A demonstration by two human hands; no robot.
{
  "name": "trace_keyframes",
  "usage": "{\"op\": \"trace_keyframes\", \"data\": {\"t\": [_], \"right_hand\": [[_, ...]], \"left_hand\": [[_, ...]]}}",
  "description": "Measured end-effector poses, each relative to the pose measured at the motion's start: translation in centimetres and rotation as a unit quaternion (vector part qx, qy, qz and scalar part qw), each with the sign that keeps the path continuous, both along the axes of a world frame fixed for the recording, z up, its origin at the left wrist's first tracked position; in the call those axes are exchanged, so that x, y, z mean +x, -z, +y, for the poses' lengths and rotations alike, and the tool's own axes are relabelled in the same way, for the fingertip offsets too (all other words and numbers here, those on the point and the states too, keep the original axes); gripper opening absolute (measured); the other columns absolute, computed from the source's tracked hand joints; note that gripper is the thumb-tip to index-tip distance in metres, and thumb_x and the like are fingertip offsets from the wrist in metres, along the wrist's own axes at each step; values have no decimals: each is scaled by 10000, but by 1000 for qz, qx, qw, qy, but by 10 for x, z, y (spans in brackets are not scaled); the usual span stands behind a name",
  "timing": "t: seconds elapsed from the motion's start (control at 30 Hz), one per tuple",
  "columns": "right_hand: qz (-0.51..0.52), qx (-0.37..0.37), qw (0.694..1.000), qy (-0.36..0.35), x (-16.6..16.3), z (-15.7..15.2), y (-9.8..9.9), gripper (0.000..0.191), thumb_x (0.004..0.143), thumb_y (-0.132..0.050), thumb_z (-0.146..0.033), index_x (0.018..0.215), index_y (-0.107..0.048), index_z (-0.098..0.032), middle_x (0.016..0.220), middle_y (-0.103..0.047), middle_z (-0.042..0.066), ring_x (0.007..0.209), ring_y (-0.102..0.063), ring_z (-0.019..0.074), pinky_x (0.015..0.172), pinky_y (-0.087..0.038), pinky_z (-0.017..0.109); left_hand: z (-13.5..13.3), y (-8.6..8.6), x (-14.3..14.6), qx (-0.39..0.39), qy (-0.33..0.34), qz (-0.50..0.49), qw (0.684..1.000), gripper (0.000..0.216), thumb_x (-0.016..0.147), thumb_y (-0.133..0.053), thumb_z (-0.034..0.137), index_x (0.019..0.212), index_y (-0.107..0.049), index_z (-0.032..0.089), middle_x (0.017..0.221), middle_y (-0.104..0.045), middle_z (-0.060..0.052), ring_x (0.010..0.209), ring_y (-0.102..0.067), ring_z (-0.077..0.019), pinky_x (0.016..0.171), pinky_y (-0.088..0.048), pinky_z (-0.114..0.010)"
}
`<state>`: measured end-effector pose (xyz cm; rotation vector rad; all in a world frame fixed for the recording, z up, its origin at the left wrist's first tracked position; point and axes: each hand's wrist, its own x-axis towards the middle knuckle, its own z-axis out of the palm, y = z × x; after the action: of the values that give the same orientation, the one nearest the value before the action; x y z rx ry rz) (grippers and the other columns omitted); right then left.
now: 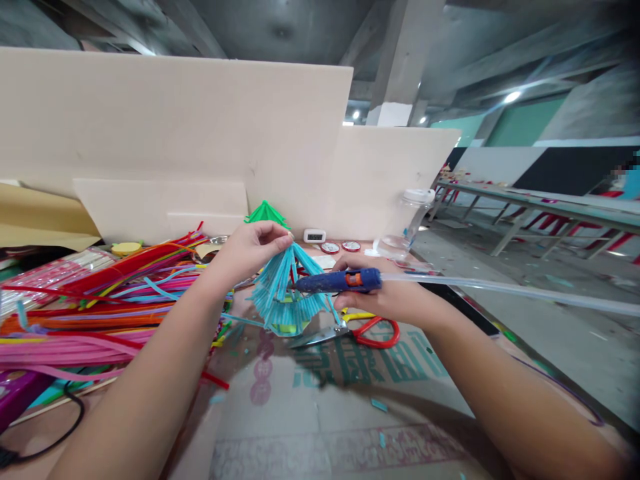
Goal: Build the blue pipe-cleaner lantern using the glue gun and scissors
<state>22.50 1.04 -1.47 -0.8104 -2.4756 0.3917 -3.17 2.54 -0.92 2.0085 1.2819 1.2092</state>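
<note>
My left hand (263,247) pinches the top of a light-blue cone-shaped craft (287,293) made of pipe-cleaner strips. In my right hand (370,287) is a dark blue glue gun (340,281), its nozzle pointing left against or just in front of the craft's side. A long clear glue stick (500,289) sticks out from the gun's back end. Below the gun, scissors (373,331) with red and yellow handles lie on the table, blades toward the craft. Behind my left hand shows the tip of a green cone-shaped piece (267,212).
Bundles of coloured pipe cleaners (95,333) cover the table's left side. A clear plastic bottle (405,223), a small white digital display (315,236) and two round red-rimmed discs (340,247) stand before upright white boards (200,127). A purple device (23,397) with a black cable lies at lower left.
</note>
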Motion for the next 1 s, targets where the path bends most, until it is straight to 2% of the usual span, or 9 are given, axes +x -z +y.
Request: {"op": "trace_keyframes", "data": {"t": [0.17, 0.37, 0.8, 0.9, 1.0], "right_hand": [[5, -2, 1000, -2, 1, 0, -1, 336, 769, -694, -461, 941, -575, -198, 854, -627, 24, 755, -558, 166, 661, -393, 262], [-18, -3, 1000, 9, 2, -2, -3, 385, 766, -676, -515, 964, -577, -200, 850, -629, 22, 729, -550, 162, 625, -376, 256], [-27, 3, 1000, 12, 0, -4, -6, 387, 763, -679, -515, 940, -580, -185, 837, -617, 28, 726, -535, 158, 631, -376, 262], [0, -31, 999, -6, 1, -5, -6, 390, 746, -699, -502, 943, -587, -184, 829, -617, 29, 717, -535, 155, 615, -385, 260], [91, -116, 989, -12, 9, 4, -5, 370, 786, -658, -488, 983, -562, -190, 743, -621, 12, 664, -557, 150, 585, -412, 258]], "left_hand": [[-1, 0, 0, -3, -2, -4, 1000, 421, 783, -608, 528, 917, -659, 133, 851, -684, -63, 672, -582, -143, 588, -427, -237], [0, 1, 0, -3, 4, -10, 1000, 438, 776, -610, 544, 923, -659, 135, 855, -687, -68, 700, -597, -158, 604, -441, -246], [0, 0, 0, 4, 2, -2, 1000, 427, 781, -606, 537, 921, -662, 137, 856, -687, -60, 690, -591, -150, 589, -426, -237], [0, 1, 0, 4, 1, -2, 1000, 422, 785, -603, 533, 917, -662, 137, 857, -688, -57, 687, -590, -147, 592, -426, -237], [0, 2, -1, 8, 0, 0, 1000, 418, 789, -597, 534, 914, -660, 140, 862, -690, -61, 709, -598, -156, 609, -438, -245]]}}
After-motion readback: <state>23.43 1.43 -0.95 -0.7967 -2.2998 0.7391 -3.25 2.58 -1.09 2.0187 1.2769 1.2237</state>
